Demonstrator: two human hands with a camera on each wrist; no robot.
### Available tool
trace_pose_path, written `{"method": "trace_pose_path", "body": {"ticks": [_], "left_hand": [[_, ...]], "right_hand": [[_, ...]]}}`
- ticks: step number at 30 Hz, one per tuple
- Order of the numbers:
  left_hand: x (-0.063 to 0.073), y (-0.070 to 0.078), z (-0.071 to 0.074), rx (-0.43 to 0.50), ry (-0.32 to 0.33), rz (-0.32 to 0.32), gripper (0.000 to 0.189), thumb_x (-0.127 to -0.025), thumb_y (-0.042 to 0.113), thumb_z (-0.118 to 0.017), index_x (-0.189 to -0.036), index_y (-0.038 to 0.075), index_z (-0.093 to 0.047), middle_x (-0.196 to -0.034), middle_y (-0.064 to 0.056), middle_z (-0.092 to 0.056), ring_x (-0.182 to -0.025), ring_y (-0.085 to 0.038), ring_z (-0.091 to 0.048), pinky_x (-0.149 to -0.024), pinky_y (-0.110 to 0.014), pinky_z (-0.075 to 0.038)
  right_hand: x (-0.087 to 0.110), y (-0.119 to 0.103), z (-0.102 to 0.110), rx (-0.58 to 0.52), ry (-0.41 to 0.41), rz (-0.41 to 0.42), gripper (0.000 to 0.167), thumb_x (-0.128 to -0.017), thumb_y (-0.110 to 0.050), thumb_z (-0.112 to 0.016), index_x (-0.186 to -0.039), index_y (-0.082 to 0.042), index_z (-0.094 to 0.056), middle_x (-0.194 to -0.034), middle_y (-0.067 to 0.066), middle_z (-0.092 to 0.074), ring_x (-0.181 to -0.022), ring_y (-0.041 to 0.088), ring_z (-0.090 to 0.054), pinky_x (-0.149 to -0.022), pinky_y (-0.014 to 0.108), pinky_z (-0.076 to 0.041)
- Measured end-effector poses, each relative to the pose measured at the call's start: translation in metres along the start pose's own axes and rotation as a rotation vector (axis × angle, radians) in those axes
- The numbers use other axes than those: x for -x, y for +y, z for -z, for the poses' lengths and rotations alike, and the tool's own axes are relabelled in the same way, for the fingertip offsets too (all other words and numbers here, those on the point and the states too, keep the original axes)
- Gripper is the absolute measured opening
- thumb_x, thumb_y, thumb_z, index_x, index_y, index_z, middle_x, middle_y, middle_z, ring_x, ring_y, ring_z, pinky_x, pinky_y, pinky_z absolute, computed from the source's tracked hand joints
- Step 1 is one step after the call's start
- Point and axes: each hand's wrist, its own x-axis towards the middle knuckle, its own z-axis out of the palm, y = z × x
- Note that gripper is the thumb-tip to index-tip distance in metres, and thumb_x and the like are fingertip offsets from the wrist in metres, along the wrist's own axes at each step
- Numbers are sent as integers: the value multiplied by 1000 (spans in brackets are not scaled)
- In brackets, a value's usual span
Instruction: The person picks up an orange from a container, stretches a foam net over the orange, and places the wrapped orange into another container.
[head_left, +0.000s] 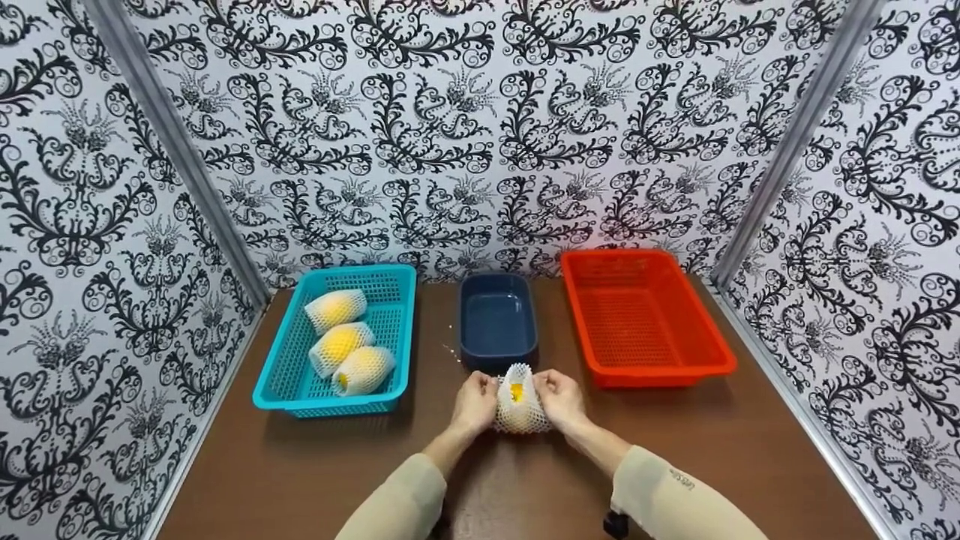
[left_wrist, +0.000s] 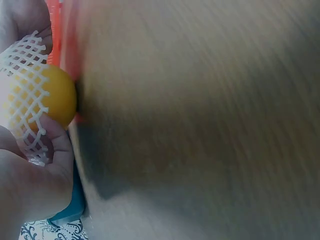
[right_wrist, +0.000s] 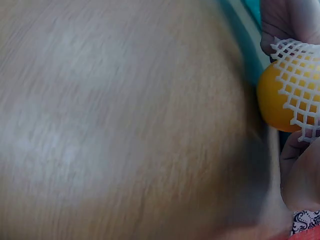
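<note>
A round, orange-yellow fruit (left_wrist: 63,97) sits partly inside a white foam net sleeve (head_left: 523,417), held just above the table in front of the dark blue dish. On the left side my left hand (head_left: 475,403) pinches the net's edge between thumb and fingers. Opposite it, my right hand (head_left: 562,399) pinches the other side of the net. Both wrist views show the bare end of the fruit (right_wrist: 274,97) sticking out of the mesh. The far fingers of each hand are partly hidden.
At the left, a turquoise basket (head_left: 409,337) holds three net-wrapped yellow fruits (head_left: 339,349). The dark blue dish (head_left: 496,324) stands mid-table, with small white bits (head_left: 452,349) beside it. To the right is a red-orange basket (head_left: 637,322). Patterned walls (head_left: 480,150) enclose the brown table.
</note>
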Motion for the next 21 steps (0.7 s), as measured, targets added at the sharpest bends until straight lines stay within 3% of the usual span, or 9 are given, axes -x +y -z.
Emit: {"method": "trace_pose_path", "body": {"ticks": [7,11,14,17,21], "left_hand": [[12,18,0,-152,91,-25,17,-109,21,-63,-97,10,-66,-90,-12,-78,-87,-33,-77,-80,-50,-62],[17,27,2,-203,97,13,20,-111,24,-59,-97,11,-64,-94,-18,-80,-94,-43,-79,-82,-55,-63],[18,30,2,-206,80,54,22,-112,26,-55,-99,11,-64,-96,-19,-80,-97,-44,-79,-85,-57,-62],[17,35,3,-161,38,106,25,-113,28,-53,-102,9,-65,-101,-21,-79,-100,-43,-78,-83,-53,-63],[17,53,13,87,-81,267,36,-116,32,-46,-117,2,-65,-122,-29,-71,-104,-45,-75,-62,-51,-67]], "right_hand": [[-11,36,-10,152,99,127,13,-101,-14,-69,-99,-8,-81,-93,11,-84,-84,16,-74,-78,32,-55],[-19,54,-16,270,114,96,13,-103,-18,-69,-101,-13,-81,-98,11,-84,-92,31,-77,-84,47,-59],[-26,64,-19,293,96,37,15,-105,-23,-68,-102,-16,-81,-105,11,-85,-102,36,-79,-91,53,-60],[-32,69,-19,274,98,14,15,-105,-24,-68,-102,-18,-81,-105,10,-85,-103,35,-79,-92,53,-60],[-37,69,-17,257,120,45,14,-105,-23,-70,-101,-17,-81,-101,8,-84,-99,31,-78,-89,49,-60]]}}
